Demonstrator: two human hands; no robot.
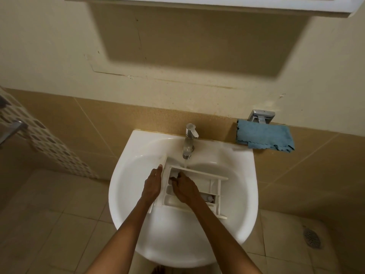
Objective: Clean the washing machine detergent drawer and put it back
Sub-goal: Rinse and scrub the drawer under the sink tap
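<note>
The white detergent drawer [214,186] lies in the white sink [126,186], its front panel to the left and its compartments facing up. Water runs from the chrome tap [189,143] onto the drawer's far edge. My left hand [153,184] holds the drawer's front panel, fingers pointing toward the wall. My right hand [184,189] reaches into the drawer's left compartments with fingers curled down inside, hiding part of them; whether it holds anything is unclear.
A blue cloth [264,137] lies on the tiled ledge right of the tap, below a chrome fitting [260,116]. A white cabinet [197,4] hangs overhead. Tiled floor surrounds the sink, with a floor drain [312,237] at the right.
</note>
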